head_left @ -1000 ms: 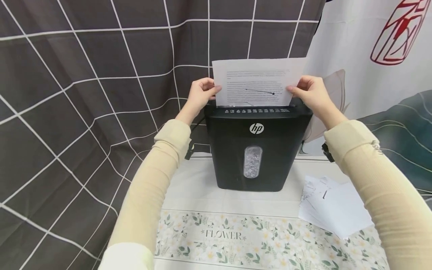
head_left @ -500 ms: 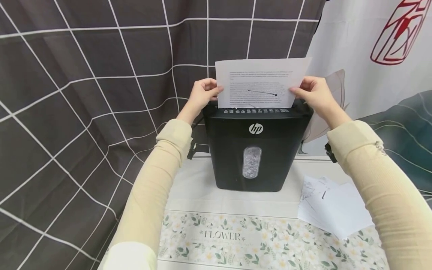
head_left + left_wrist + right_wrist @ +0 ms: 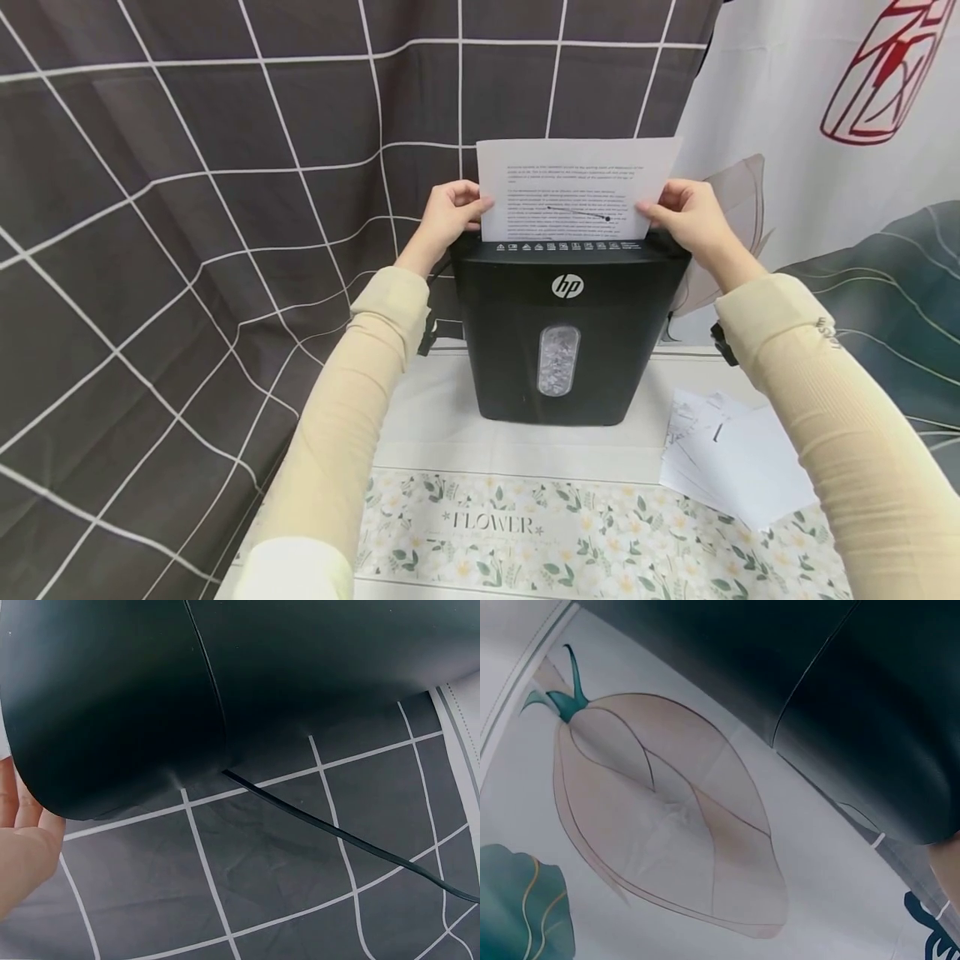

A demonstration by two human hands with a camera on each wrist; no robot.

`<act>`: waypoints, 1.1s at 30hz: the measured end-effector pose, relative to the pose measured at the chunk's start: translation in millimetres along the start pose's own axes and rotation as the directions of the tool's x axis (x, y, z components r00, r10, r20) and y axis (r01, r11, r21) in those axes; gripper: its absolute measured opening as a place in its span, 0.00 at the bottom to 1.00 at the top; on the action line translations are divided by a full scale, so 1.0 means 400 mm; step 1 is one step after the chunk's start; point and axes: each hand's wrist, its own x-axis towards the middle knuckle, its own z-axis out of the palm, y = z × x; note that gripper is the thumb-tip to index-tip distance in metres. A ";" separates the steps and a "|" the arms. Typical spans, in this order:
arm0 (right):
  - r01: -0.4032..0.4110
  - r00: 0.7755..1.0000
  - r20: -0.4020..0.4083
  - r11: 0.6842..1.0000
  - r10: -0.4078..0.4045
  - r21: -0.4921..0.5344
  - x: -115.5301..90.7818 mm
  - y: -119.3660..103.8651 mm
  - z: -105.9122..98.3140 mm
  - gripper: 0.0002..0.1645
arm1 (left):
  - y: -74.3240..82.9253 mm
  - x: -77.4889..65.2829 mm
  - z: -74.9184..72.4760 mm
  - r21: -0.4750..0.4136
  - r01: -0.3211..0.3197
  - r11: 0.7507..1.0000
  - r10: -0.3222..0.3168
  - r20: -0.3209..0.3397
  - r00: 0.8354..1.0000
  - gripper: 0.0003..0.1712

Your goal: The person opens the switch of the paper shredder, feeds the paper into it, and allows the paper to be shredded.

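A printed sheet of paper (image 3: 573, 179) with a dark pen-like stroke across its text stands upright at the top of a black HP paper shredder (image 3: 517, 333). Its lower edge meets the shredder's top; whether it sits inside the slot is hidden. My left hand (image 3: 450, 215) pinches the sheet's left edge between thumb and fingers, while my right hand (image 3: 692, 218) pinches the right edge. Shredded bits show through the shredder's small window (image 3: 558, 360). The left wrist view catches part of my left hand (image 3: 26, 840) beside the shredder's dark side (image 3: 112, 712).
Several loose sheets (image 3: 738, 458) lie overlapping on the table at the right. A floral table mat (image 3: 491, 533) covers the front. Behind hang a dark grid curtain (image 3: 300, 108) and a white patterned cloth (image 3: 780, 100). A black cord (image 3: 337, 832) runs from the shredder.
The sheet shifts slightly right, then back left, and its top edge now stands a little lower. Both hands have come down slightly with it, still gripping its edges.
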 end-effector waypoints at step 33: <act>-0.041 0.999 0.014 0.946 0.048 -0.321 -0.007 -0.001 0.015 0.19 | -0.023 -0.003 0.004 0.236 -0.093 0.967 0.093 0.009 0.996 0.06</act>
